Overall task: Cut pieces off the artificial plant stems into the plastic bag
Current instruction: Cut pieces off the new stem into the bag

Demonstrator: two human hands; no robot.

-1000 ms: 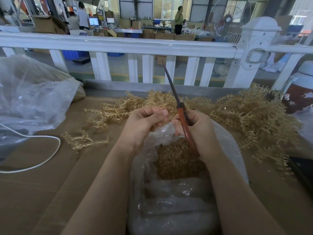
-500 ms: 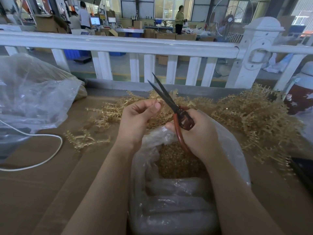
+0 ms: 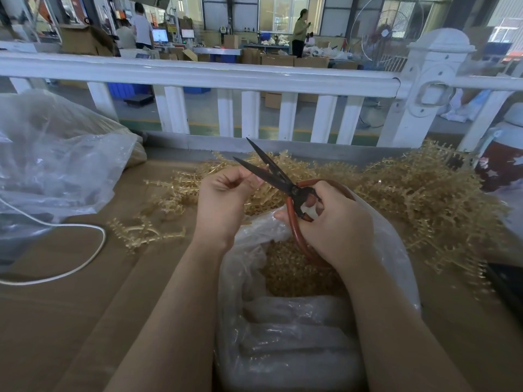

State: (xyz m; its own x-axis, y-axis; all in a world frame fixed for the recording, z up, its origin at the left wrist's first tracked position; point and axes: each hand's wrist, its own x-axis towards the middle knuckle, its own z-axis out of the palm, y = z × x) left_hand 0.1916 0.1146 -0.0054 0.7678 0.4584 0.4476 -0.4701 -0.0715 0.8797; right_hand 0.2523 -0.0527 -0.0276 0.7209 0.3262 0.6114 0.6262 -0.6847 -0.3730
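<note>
At the table (image 3: 70,321), mid-cut: my right hand (image 3: 336,222) is wrapped around the red loop handles of the scissors (image 3: 285,185), and the two dark blades stand apart in a narrow V, pointing up and away toward the white railing (image 3: 198,75). My left hand (image 3: 223,202) is curled, thumb and fingertips pinching something small and pale right beside the lower blade; I take it to be a stub of stem, though it is too small to make out clearly. Both hands hover over the mouth of the plastic bag (image 3: 396,250), which stands open just in front of me with a bed of cut golden pieces (image 3: 294,275) already lying in it.

The uncut artificial plant stems (image 3: 418,193) are heaped along the far side of the table behind the bag, spilling to my right, with a few loose sprigs (image 3: 147,233) lying apart to the left near a white cord (image 3: 93,250). A second, crumpled clear bag (image 3: 56,159) sits at the far left.

By my reckoning the job is in its middle stretch: a fair layer is in the bag, but the pile is large. The next move, as I judge it, is to seat the pinched piece between the open blades, squeeze the handles together above the bag's mouth so the cutting drops inside, and keep my left fingertips clear of the edge.
</note>
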